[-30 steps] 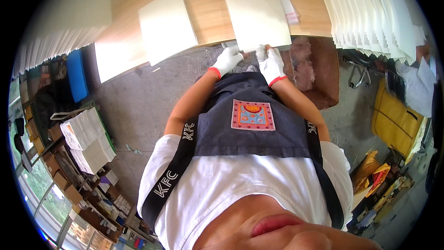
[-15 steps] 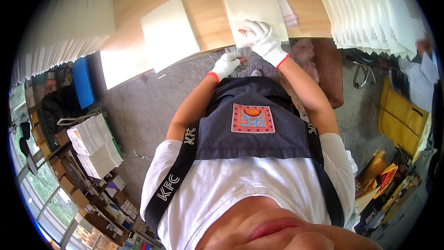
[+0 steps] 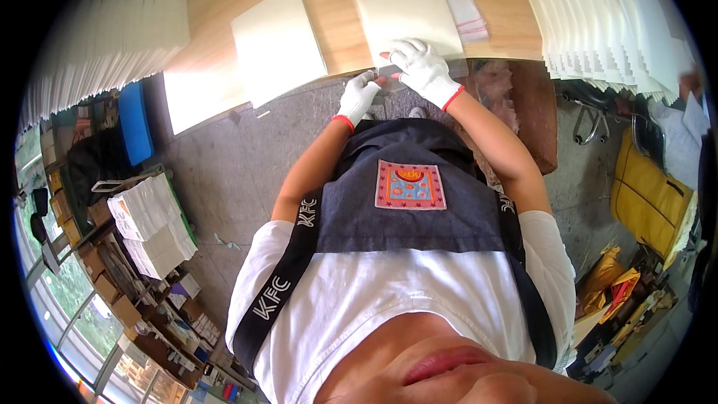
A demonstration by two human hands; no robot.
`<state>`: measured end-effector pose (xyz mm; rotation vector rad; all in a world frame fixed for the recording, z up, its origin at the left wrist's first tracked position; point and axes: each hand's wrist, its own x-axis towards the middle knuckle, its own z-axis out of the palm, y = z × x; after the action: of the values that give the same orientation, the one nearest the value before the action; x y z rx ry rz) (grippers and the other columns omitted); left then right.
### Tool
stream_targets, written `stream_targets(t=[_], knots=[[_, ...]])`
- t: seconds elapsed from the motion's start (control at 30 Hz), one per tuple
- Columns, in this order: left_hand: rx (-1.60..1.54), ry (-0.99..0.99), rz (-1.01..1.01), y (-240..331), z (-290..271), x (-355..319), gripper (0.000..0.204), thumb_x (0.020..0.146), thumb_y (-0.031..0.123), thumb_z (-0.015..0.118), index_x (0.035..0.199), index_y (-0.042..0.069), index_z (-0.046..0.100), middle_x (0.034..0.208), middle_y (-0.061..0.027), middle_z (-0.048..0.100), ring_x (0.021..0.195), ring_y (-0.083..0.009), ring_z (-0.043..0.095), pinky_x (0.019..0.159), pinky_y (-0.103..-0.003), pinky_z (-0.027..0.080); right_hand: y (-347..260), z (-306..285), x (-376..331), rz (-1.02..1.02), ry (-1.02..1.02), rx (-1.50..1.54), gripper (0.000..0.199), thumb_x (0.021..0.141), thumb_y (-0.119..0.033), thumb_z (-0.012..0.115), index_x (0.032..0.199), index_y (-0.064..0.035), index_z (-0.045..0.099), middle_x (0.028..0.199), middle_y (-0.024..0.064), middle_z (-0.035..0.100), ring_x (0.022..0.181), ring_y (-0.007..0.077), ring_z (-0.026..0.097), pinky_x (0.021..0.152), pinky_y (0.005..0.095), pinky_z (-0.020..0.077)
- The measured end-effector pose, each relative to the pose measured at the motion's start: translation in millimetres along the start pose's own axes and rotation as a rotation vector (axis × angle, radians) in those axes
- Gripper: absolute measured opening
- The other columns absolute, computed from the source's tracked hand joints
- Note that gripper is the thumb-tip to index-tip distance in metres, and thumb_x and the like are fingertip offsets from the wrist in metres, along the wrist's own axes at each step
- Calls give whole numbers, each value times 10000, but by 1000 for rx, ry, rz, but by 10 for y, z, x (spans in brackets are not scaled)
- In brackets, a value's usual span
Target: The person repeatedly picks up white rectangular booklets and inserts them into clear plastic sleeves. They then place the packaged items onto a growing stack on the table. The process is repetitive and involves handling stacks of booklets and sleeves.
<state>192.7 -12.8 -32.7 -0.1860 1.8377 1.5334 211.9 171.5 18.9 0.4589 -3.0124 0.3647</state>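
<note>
At twelve o'clock on the bench, the cream sheet lies under the right hand, its wide-spread grip seemingly steadying the near edge, while the left hand, at the sheet's seven o'clock, pinches something I cannot tell, if anything.

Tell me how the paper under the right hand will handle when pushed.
The paper probably keeps its shape, as its edges look straight. It seems unlikely to roll or tip, since it lies flat. It may slide easily, given the clear plastic showing beyond its right edge.
</note>
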Motion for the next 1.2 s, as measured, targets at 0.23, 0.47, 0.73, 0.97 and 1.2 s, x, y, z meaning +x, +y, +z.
stream_targets(t=[0.23, 0.47, 0.73, 0.97, 1.2], knots=[[-219, -147, -54, -26, -126, -1, 268, 878, 96, 433, 1067, -64, 535, 962, -143, 643, 771, -220, 654, 655, -298, 543, -228, 116, -138, 201, -319, 110, 178, 890, -277, 425, 927, -138, 529, 808, 79, 667, 765, 261, 657, 638, 415, 503], [-152, -73, -93, 69, -97, 5, 249, 874, 92, 430, 1039, -60, 541, 891, -154, 647, 720, -219, 653, 631, -315, 549, -270, 66, -108, 73, -282, 170, 163, 858, -290, 486, 906, -140, 527, 759, 98, 651, 720, 284, 648, 590, 417, 494], [649, 108, 415, -38, -317, -117, 244, 806, 122, 615, 1029, 40, 562, 894, -123, 643, 747, -252, 637, 611, -316, 500, 1934, 767, -2887, 1085, 323, 573, 252, 879, -169, 434, 933, 43, 559, 829, 127, 616, 659, 166, 590, 566, 266, 489], [1066, 289, 1153, 121, -151, -86, 157, 741, 81, 627, 884, 145, 614, 1039, -47, 603, 763, -258, 593, 629, -364, 502, 559, -28, -1053, 209, 256, -108, 526, 670, -124, 684, 1176, -174, 549, 1100, 48, 562, 995, 219, 549, 869, 347, 442], [682, 386, 851, -50, -193, -4, 55, 770, 94, 637, 804, 80, 596, 838, -101, 597, 734, -278, 576, 638, -336, 458, 741, 437, -792, 399, 372, 361, 198, 749, -226, 678, 854, -85, 587, 844, 61, 630, 732, 228, 600, 645, 343, 465]])
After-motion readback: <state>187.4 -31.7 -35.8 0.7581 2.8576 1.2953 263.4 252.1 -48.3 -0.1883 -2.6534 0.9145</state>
